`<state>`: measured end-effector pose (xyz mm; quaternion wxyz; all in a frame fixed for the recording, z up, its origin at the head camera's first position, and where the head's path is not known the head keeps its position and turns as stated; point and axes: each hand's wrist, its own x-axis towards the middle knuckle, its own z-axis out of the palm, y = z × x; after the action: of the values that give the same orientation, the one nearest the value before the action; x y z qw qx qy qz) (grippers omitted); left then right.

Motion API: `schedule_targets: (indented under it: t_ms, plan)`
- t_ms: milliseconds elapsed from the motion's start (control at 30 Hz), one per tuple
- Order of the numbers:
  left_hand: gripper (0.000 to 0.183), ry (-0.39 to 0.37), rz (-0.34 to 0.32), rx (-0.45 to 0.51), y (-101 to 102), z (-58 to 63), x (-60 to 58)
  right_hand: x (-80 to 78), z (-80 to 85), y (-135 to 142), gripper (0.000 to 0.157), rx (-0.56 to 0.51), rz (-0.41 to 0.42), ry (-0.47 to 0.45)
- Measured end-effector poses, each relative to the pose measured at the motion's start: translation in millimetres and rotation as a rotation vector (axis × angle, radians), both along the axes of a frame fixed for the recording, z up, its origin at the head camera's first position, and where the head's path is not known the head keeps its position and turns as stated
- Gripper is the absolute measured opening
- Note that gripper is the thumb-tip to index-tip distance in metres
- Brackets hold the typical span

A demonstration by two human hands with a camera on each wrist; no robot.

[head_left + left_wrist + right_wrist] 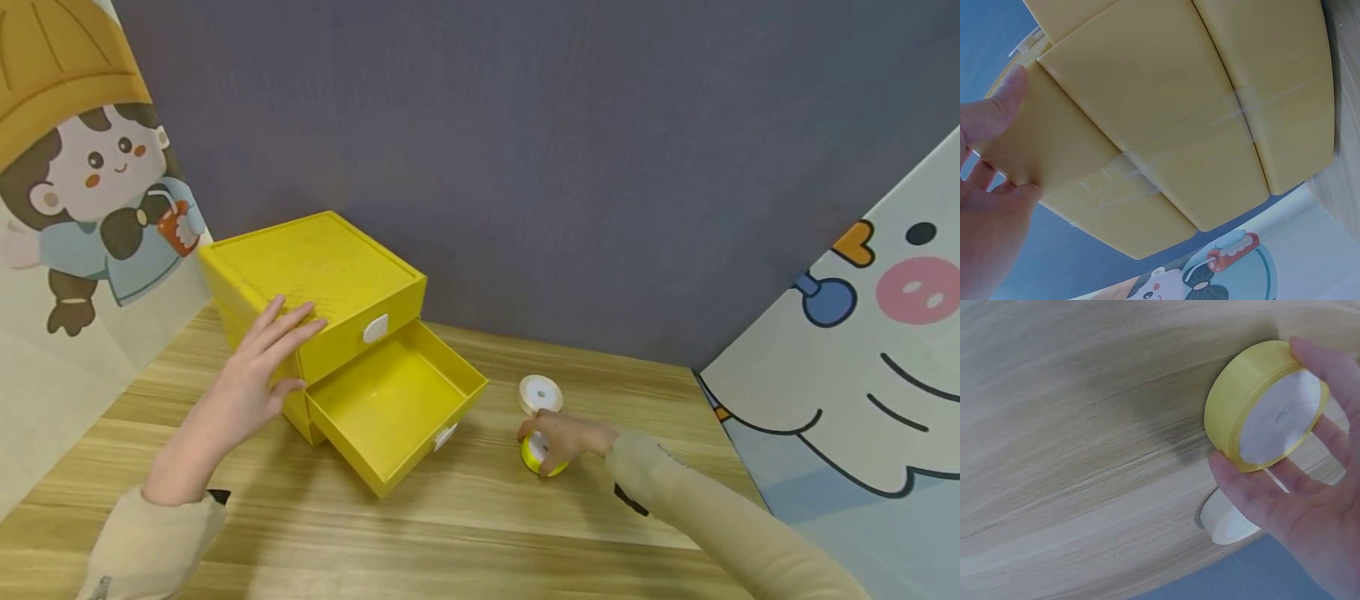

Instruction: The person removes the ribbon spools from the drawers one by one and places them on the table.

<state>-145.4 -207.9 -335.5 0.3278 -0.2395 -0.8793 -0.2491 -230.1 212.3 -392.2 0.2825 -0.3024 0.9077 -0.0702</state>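
Our right hand (562,435) grips a yellow roll (1272,409); our left hand (251,379), fingers spread, touches the yellow cabinet (315,262), its drawer (390,400) pulled out between them.

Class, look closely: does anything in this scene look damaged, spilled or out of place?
One thing: clear tape crosses the seams on the side of the yellow drawer box, seen from the left wrist. It looks odd, like a makeshift join or repair. The pulled-out drawer looks undamaged, and no spill shows.

Two ribbon rolls (1279,419) (541,392), one drawer unit (315,262), two visible handles (376,328) (446,437), two grips (251,375) (564,437)
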Motion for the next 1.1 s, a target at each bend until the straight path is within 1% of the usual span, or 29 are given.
schedule_targets:
  t_ms: [200, 500, 700, 867, 1100]
  plan:
    - [0.085, -0.007, 0.000, -0.001, 0, -0.1, -0.6, 0.3, -3.0, 1, 0.056, 0.008, -0.005, 0.007]
    - [0.085, 0.002, -0.001, -0.003, 0, 0.2, -0.4, 2.4, -5.1, -1, 0.055, -0.001, -0.009, 0.025]
    - [0.084, -0.005, -0.001, -0.006, 0, 0.4, 0.0, 2.3, -6.8, -1, 0.055, 0.004, -0.033, 0.031]
    - [0.085, 0.002, 0.001, -0.006, 0, 0.0, -0.2, 1.5, -9.5, 1, 0.055, -0.002, -0.025, 0.042]
    - [0.085, 0.004, 0.010, -0.013, 0, 0.1, -0.1, 0.8, -12.5, 2, 0.058, 0.005, -0.036, 0.036]
